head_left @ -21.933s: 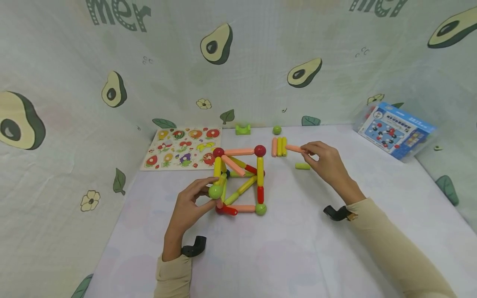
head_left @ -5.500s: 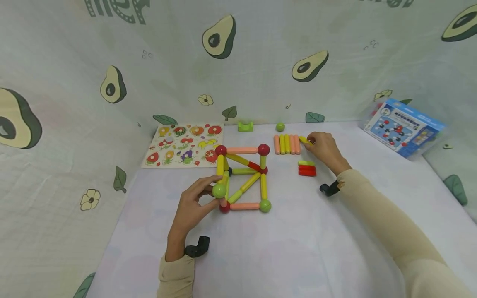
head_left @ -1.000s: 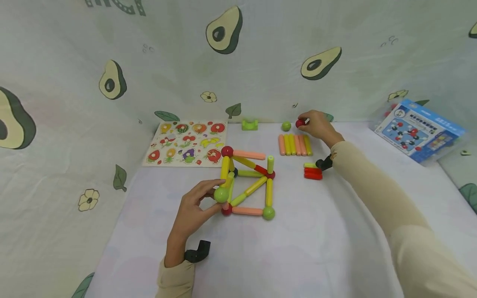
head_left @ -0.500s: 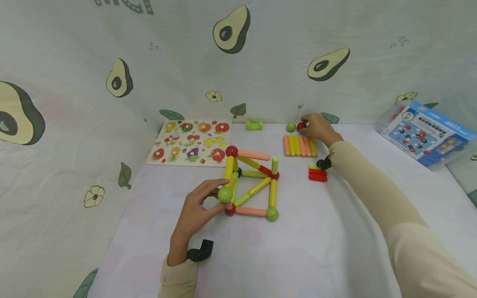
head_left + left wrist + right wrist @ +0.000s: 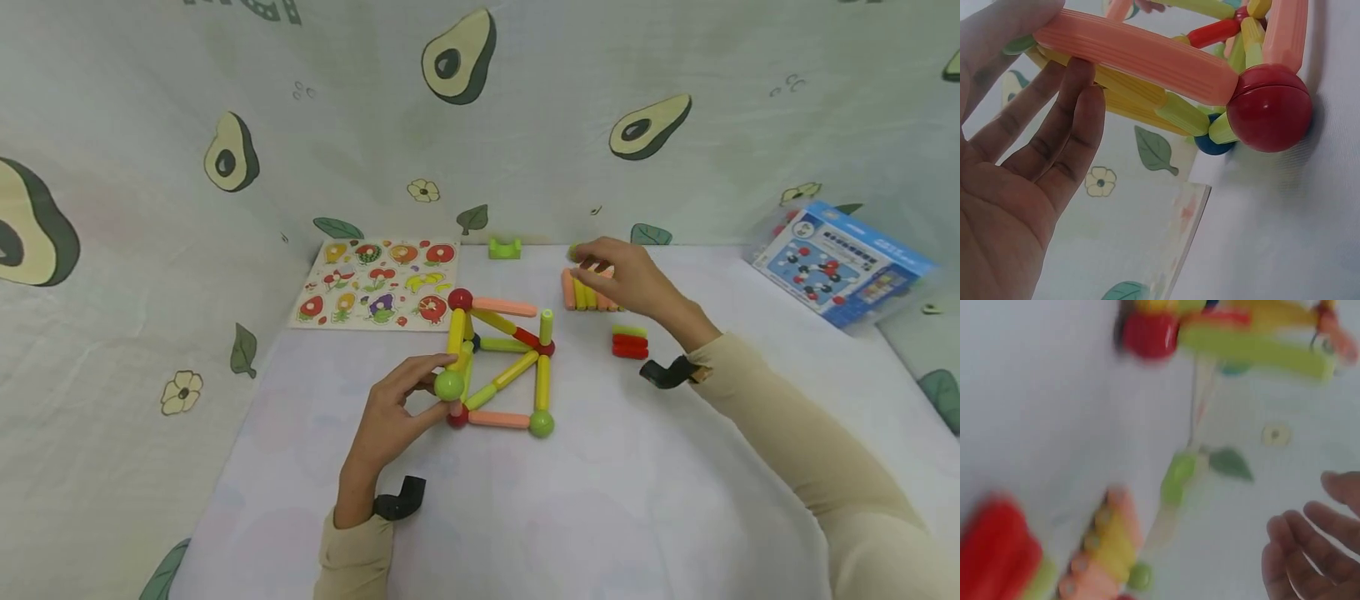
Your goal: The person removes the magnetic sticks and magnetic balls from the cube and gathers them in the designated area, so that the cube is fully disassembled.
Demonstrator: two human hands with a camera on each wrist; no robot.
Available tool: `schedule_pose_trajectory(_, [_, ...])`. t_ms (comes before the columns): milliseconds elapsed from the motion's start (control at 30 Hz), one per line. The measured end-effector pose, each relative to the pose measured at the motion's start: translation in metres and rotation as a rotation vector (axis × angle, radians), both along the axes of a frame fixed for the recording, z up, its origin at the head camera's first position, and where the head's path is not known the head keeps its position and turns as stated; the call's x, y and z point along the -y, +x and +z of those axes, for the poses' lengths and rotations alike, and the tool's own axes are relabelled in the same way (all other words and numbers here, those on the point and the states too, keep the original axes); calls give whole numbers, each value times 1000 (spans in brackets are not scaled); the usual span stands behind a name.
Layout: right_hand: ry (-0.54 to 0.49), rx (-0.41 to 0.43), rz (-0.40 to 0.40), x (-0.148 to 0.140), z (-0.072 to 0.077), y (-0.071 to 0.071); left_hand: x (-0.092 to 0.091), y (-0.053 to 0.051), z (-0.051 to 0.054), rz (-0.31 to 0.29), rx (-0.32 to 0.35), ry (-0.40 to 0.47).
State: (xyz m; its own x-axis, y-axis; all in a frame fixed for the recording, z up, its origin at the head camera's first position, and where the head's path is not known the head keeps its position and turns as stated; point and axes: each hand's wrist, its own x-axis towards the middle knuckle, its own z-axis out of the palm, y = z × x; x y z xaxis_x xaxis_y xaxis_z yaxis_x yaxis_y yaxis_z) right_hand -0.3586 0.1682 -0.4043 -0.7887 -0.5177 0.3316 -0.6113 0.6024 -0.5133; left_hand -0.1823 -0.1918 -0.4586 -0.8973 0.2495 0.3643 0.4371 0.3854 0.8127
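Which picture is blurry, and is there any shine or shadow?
Right wrist view: smeared, sticks soft-edged, right hand clearer; left wrist view: faint sheen on the red ball; head view: mostly crisp, soft shadow beside the right sleeve.

A pale avocado-print fabric backdrop (image 5: 540, 179) rises behind the table (image 5: 525, 517) and continues along its left and right sides, its pattern including flowers (image 5: 182, 392) and green leaves (image 5: 472, 219). Faint pinkish-lilac blotches (image 5: 281, 529) mark the table's white cover (image 5: 637, 483). Soft, diffuse light falls evenly across the table.
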Motion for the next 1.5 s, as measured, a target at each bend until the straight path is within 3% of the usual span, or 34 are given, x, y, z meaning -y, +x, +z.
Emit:
schedule_pose_trajectory(100, [-51,-7,146,14,-2,24,1,-2,2,4,4,4])
schedule_pose_trajectory(200, [-41,10,235,25,-8,39,2,-4,1,7,8,12])
schedule_pose_trajectory(267, [-35,3,254,28,-13,46,2,-5,0,8,13,15])
schedule_pose_trajectory(467, [-47,-124,276,24,-23,59,1,-6,-2,7,31,10])
schedule_pose_trajectory(767, [-74,-191,194,16,-28,75,-1,-6,-2,-11,21,6])
schedule_pose_trajectory(1033, [-147,-130,78,19,-44,82,0,-6,-3,-2,3,16])
schedule_pose_trajectory(1333, [38,-126,104,14,-47,88,-4,1,0,60,16,9])
schedule_pose_trajectory(1500, [118,-103,123,12,-38,89,-7,7,15,59,9,5])
